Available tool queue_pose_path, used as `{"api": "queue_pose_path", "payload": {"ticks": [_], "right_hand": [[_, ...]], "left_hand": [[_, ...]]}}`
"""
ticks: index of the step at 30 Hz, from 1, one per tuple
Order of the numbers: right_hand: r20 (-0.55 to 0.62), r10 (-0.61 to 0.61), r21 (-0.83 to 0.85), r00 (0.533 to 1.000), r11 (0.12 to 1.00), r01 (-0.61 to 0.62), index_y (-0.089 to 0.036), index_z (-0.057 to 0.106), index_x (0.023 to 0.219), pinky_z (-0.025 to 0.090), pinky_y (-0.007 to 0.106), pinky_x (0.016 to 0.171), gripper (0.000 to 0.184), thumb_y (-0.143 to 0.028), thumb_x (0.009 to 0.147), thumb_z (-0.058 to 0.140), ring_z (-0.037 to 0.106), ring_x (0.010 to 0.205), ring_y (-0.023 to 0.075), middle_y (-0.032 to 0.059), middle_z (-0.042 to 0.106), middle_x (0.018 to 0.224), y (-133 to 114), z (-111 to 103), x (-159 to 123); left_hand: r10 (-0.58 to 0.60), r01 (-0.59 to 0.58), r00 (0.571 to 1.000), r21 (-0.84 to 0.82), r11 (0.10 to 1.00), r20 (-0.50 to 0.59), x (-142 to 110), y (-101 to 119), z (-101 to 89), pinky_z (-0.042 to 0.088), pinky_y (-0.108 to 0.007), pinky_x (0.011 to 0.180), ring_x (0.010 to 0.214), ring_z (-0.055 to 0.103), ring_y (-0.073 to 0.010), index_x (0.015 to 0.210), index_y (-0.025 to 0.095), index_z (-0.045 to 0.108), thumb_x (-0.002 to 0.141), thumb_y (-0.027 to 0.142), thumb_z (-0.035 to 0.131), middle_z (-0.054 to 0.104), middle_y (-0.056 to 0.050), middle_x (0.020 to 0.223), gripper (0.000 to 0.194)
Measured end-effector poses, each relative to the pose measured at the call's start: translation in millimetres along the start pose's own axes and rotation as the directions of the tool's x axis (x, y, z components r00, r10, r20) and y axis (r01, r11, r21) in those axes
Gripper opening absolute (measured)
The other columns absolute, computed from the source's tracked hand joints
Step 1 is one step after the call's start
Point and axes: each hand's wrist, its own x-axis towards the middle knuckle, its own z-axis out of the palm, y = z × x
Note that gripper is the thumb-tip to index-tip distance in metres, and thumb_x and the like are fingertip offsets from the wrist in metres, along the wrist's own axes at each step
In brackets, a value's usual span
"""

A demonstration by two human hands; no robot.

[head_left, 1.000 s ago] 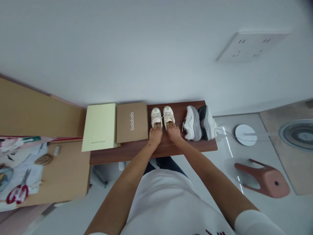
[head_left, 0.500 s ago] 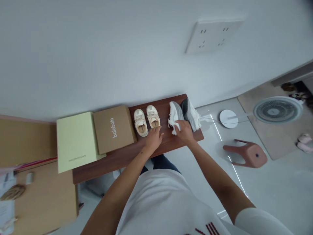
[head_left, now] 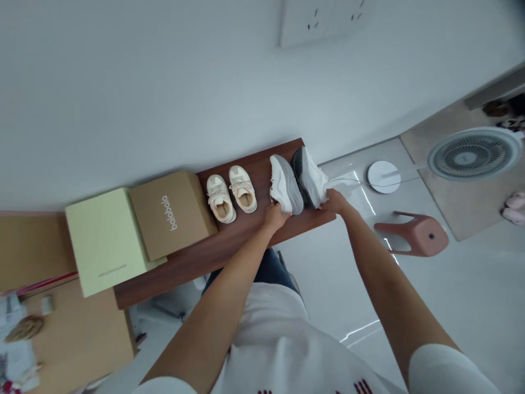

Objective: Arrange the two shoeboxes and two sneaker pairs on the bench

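Both hands have moved rightward in the head view: the left hand (head_left: 277, 217) from the cream shoes (head_left: 220, 194) to the near end of the left white sneaker (head_left: 284, 183), the right hand (head_left: 335, 202) from there to the right white sneaker (head_left: 315, 178). Each touches its sneaker; whether they grip, I cannot tell. Both sneakers sit adjacent at the right end of the brown bench (head_left: 192, 260).

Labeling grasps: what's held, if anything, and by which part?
Left hand touches one grey-white sneaker at its near end; right hand touches the other sneaker likewise. Whether either is gripped can't be told.
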Motion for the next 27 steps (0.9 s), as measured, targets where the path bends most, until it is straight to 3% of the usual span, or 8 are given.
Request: {"api": "queue_pose_path", "payload": {"ticks": [6,13,21,27], "right_hand": [[-0.097,-0.191,0.042,0.977,0.980,0.196,-0.015,0.066,0.089,0.047,0.034,0.078,0.028,-0.028,0.067,0.079,0.062,0.089,0.0279,0.0106,0.069,0.095,-8.9,-9.9,-4.7],[-0.173,-0.433,-0.048,0.885,0.901,0.432,-0.015,0.067,0.093,0.043,0.037,0.087,0.017,-0.027,0.081,0.068,0.060,0.098,0.0303,0.0123,0.070,0.095,-34.8,-41.7,-11.4],[-0.077,-0.479,-0.369,0.875,0.828,0.421,-0.014,0.066,0.103,0.036,0.036,0.085,0.017,-0.021,0.087,0.063,0.057,0.105,0.0297,0.0156,0.070,0.105,-63.7,-58.2,-13.8],[-0.035,-0.515,-0.470,0.856,0.765,0.441,-0.012,0.066,0.103,0.034,0.035,0.081,0.018,-0.019,0.087,0.064,0.057,0.103,0.0286,0.0162,0.070,0.105,-70.3,-56.6,-2.5]], "left_hand": [[0.073,-0.066,0.994,0.089,0.994,-0.084,-4.1,0.7,-8.0,0.046,-0.038,0.100,0.118,0.060,-0.0302,0.106,0.013,0.069,0.086,0.037,0.071,0.067,-0.017,0.120,0.031],[0.127,-0.112,0.991,0.260,0.959,-0.042,-13.9,24.0,-41.2,0.046,-0.037,0.093,0.114,0.061,-0.0284,0.113,0.014,0.062,0.096,0.035,0.054,0.069,-0.014,0.112,0.028],[0.185,-0.188,0.982,0.418,0.889,0.049,-17.6,60.3,-64.4,0.044,-0.040,0.097,0.117,0.063,-0.0296,0.119,0.013,0.058,0.098,0.035,0.051,0.070,-0.018,0.109,0.031],[0.169,-0.161,0.985,0.459,0.874,0.025,-5.0,69.7,-66.0,0.045,-0.044,0.098,0.117,0.063,-0.0305,0.120,0.010,0.058,0.097,0.029,0.051,0.071,-0.019,0.107,0.031]]}}
